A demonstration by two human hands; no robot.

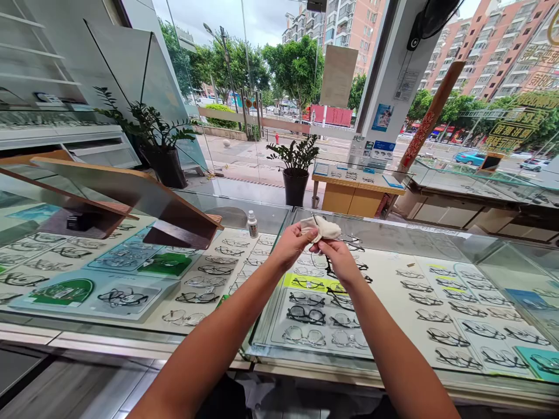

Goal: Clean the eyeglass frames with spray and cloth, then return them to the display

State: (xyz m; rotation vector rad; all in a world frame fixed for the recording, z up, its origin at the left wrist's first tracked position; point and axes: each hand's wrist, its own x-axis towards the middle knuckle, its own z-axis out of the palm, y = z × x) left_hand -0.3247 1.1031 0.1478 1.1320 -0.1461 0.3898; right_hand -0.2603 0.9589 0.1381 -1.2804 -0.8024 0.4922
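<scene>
My left hand is closed on a crumpled cream-coloured cloth above the glass counter. From the other side, my right hand pinches the same cloth, its fingertips close to those of my left. A thin dark line shows at the cloth's top edge, and thin rims like those of eyeglasses appear just right of it. Whether these rims are in my hands or lie beyond them, I cannot tell. Left of my hands, a small white-capped bottle stands upright on the counter.
Rows of eyeglasses lie under the glass of the display counter. Wood-backed tabletop mirrors or stands tilt over its left part. Beyond it are a potted plant, a low wooden cabinet and large windows facing a street.
</scene>
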